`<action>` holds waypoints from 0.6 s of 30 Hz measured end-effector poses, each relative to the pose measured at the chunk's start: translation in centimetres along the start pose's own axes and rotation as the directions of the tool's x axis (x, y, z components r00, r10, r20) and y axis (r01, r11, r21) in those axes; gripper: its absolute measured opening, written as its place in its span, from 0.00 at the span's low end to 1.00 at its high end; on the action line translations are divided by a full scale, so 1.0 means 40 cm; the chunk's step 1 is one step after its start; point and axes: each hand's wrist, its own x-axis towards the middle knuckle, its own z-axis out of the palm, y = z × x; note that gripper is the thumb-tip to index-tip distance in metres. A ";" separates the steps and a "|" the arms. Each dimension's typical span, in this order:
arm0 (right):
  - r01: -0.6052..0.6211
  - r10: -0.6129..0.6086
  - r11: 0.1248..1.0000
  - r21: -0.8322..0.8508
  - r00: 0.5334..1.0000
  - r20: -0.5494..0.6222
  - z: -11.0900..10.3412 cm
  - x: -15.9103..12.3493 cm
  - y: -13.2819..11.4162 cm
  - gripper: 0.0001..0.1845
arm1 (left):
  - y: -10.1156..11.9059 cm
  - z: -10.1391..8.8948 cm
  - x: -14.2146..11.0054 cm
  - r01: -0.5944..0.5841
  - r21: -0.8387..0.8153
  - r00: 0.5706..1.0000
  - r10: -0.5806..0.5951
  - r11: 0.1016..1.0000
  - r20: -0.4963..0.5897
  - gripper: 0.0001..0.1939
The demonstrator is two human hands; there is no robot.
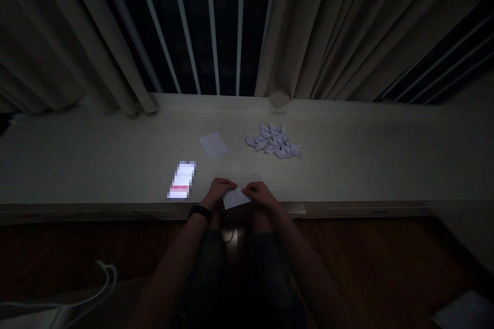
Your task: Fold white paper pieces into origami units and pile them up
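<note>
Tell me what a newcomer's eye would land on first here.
Most likely the screen, glowing white and pixelated in the dim room, on the left part of the counter near its front edge. Next, probably the pile of folded white shapes, farther back and right of the screen. Then the paper held between the left hand and right hand at the front edge.

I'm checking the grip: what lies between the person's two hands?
A piece of white paper, held by the left hand and right hand, as the head view shows.
</note>
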 end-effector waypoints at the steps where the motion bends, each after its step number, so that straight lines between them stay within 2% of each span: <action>1: 0.006 -0.006 1.000 0.018 1.000 0.026 0.001 0.003 -0.001 0.15 | -0.001 0.000 -0.001 0.007 -0.003 1.000 -0.007 1.000 0.013 0.11; 4: 0.010 -0.014 0.999 0.054 0.996 0.086 0.009 0.018 -0.007 0.12 | 0.001 -0.001 -0.005 -0.020 0.031 0.998 0.018 0.999 0.052 0.10; 7: -0.018 0.012 0.997 0.079 0.996 0.086 0.015 0.031 -0.017 0.10 | 0.004 -0.003 -0.006 -0.063 0.061 0.996 0.059 0.996 0.074 0.10; 10: -0.036 0.027 0.994 0.103 0.996 0.088 0.015 0.034 -0.025 0.10 | 0.006 -0.003 -0.006 -0.055 0.043 0.994 0.051 0.998 0.096 0.10; 15: -0.069 0.055 0.986 0.153 0.994 0.093 0.003 0.012 -0.029 0.11 | 0.007 0.001 -0.009 0.003 -0.037 1.000 -0.002 0.999 0.027 0.10; 18: -0.137 0.117 0.970 0.199 0.987 0.109 -0.029 -0.022 -0.026 0.11 | 0.005 0.001 -0.011 0.014 -0.091 1.000 -0.013 0.996 0.005 0.11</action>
